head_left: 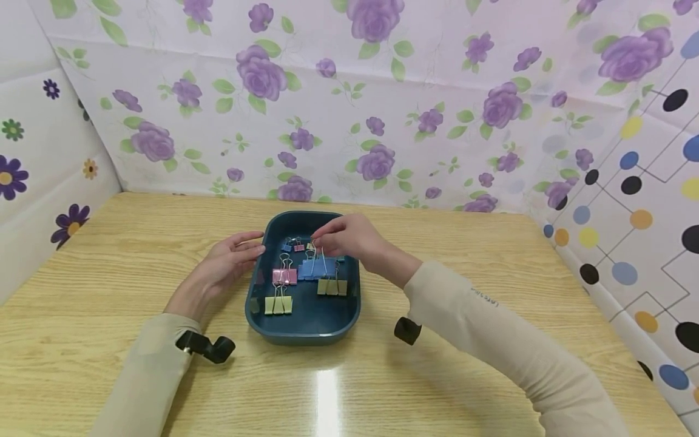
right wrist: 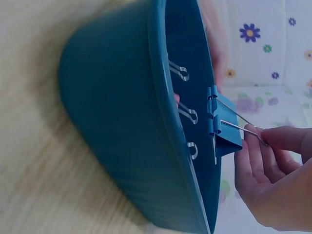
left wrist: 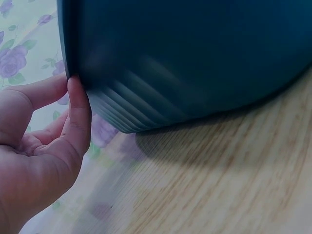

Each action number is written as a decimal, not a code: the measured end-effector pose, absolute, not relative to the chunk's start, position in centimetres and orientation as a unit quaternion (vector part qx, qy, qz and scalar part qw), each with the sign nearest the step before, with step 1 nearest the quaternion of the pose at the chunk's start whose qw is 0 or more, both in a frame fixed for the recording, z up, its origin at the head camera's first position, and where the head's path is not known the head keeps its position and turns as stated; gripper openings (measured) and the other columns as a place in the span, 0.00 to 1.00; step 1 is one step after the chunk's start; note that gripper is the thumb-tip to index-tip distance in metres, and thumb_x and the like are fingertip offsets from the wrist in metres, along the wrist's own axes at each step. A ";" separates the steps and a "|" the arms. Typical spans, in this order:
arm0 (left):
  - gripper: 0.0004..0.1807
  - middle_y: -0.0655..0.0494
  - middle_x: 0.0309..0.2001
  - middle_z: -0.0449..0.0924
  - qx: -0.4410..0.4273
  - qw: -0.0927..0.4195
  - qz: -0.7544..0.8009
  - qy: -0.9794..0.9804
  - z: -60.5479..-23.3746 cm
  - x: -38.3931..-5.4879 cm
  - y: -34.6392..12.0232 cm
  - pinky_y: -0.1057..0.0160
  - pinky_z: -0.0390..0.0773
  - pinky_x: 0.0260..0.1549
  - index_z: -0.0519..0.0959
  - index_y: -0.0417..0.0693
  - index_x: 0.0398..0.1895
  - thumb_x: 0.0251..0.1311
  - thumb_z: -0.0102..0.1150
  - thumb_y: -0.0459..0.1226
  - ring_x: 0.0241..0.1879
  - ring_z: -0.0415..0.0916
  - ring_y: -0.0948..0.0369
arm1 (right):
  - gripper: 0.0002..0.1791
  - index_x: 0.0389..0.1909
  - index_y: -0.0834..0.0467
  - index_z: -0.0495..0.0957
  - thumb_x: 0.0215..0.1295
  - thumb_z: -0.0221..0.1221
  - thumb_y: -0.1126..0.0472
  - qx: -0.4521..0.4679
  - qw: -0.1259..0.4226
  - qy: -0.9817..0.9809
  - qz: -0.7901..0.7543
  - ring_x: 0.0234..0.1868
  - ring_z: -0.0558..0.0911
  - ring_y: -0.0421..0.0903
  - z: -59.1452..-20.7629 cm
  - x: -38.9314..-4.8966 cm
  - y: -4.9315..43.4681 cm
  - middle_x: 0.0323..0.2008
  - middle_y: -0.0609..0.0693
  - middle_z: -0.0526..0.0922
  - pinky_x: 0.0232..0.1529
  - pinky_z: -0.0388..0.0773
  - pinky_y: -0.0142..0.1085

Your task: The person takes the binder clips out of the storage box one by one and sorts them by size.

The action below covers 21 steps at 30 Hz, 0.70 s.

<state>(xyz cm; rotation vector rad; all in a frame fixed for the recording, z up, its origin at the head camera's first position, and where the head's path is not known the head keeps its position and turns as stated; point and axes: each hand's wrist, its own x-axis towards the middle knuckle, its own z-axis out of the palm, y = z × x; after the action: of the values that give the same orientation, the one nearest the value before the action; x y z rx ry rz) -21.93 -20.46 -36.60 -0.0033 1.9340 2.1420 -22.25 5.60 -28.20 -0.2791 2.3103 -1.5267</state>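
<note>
A dark teal plastic bin (head_left: pixel 306 337) stands on the table with binder clips in it. My right hand (head_left: pixel 357 243) pinches a wire handle of a large blue binder clip (head_left: pixel 318 269). In the right wrist view this blue clip (right wrist: pixel 226 122) hangs at the level of the bin's rim. My left hand (head_left: pixel 226 260) grips the bin's left rim between thumb and finger, plain in the left wrist view at the bin's edge (left wrist: pixel 73 44). Inside lie a pink clip (head_left: pixel 284 277), a yellow clip (head_left: pixel 278 305) and a darker yellow clip (head_left: pixel 332 287).
At the bin's far end sit smaller clips, among them a blue one (head_left: pixel 286 247) and a pink one (head_left: pixel 299 247). The wooden table (head_left: pixel 464 376) meets a flowered cloth (head_left: pixel 349 152) behind and patterned cloths at both sides. Black mounts (head_left: pixel 408 331) are on both wrists.
</note>
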 end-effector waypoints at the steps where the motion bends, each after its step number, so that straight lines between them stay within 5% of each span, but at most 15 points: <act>1: 0.36 0.55 0.49 0.75 -0.001 0.128 0.735 0.665 -36.6 -21.9 -20.5 0.70 0.76 0.46 0.54 0.35 0.72 0.67 0.58 0.36 0.44 0.77 0.66 | 0.09 0.44 0.65 0.83 0.68 0.59 0.65 -0.097 0.173 0.819 -0.539 0.42 0.85 0.50 -28.2 -22.5 5.7 0.40 0.55 0.85 0.45 0.81 0.36; 21: 0.34 0.56 0.47 0.76 0.001 0.127 0.750 0.649 -36.6 -21.9 -20.4 0.70 0.77 0.45 0.55 0.34 0.71 0.67 0.57 0.33 0.43 0.77 0.66 | 0.11 0.46 0.71 0.79 0.67 0.57 0.69 -0.070 0.110 0.799 -0.587 0.47 0.82 0.57 -28.0 -25.8 8.7 0.45 0.65 0.82 0.48 0.80 0.38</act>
<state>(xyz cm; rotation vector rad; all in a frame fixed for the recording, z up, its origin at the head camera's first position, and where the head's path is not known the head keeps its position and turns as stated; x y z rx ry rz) -21.94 -20.44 -36.62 0.0028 1.8889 2.1826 -25.79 8.71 -27.97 -0.2060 2.3482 -1.7243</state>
